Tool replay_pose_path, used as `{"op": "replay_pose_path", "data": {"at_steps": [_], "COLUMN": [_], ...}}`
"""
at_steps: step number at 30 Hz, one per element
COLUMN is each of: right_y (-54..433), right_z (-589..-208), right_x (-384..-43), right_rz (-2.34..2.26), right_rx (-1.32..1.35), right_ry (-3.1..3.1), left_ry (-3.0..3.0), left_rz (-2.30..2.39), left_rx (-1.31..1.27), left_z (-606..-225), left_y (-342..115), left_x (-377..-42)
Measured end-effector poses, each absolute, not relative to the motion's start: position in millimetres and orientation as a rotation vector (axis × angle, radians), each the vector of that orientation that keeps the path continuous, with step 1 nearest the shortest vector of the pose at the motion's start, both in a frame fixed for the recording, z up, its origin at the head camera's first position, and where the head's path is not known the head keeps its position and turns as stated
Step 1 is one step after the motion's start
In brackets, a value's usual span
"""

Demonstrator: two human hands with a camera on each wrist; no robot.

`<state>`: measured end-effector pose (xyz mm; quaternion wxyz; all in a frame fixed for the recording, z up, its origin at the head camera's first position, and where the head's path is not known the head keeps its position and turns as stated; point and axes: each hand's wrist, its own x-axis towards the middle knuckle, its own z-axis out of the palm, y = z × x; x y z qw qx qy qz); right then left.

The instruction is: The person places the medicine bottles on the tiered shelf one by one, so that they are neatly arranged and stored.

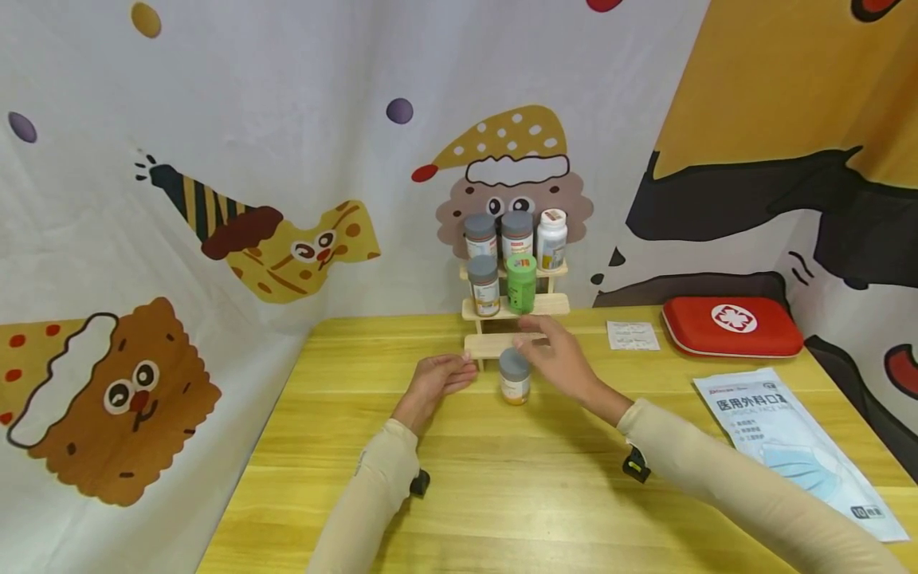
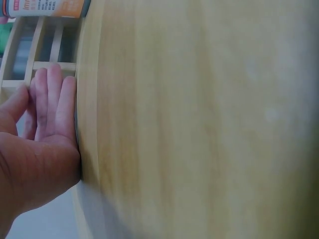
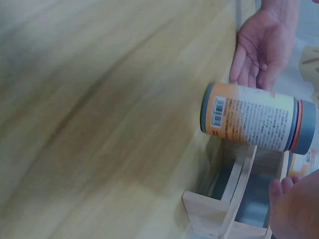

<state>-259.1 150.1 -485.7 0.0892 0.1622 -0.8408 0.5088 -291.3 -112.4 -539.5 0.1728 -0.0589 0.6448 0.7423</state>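
A small stepped wooden rack [image 1: 491, 345] stands at the back of the table. My left hand [image 1: 437, 383] is at the left end of its lowest step, fingers fairly straight and fingertips against the wood. Over the right part of that step is my right hand [image 1: 562, 359], thumb and fingers apart; whether it touches the rack is hard to tell. A grey-lidded supplement bottle [image 1: 515, 379] stands upright on the table in front of the rack, between the hands. The middle step carries another grey-lidded bottle [image 1: 484, 287] and a green bottle [image 1: 521, 285].
On the top step are two grey-lidded bottles [image 1: 517, 235] and a white bottle [image 1: 552, 239]. To the right lie a white paper slip [image 1: 633, 336], a red first-aid case [image 1: 731, 327] and a face-mask packet [image 1: 796, 446]. A printed curtain [image 1: 287, 119] hangs behind.
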Motion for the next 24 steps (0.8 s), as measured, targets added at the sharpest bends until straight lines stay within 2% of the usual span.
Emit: {"op": "replay_pose_path", "data": {"at_steps": [14,24], "right_y": [152,156], "right_z": [-495,-499], "right_x": [-243,-246], "right_rz": [1.434,1.449], "right_rx": [0.697,0.767], "right_ry": [-2.615,-2.662], "left_ry": [1.820,1.826], "left_rz": [2.111,2.106], "left_rx": [-0.167,-0.164], "left_z": [-539,-539], "left_y": [-113,-113], "left_x": [-291,-289]}}
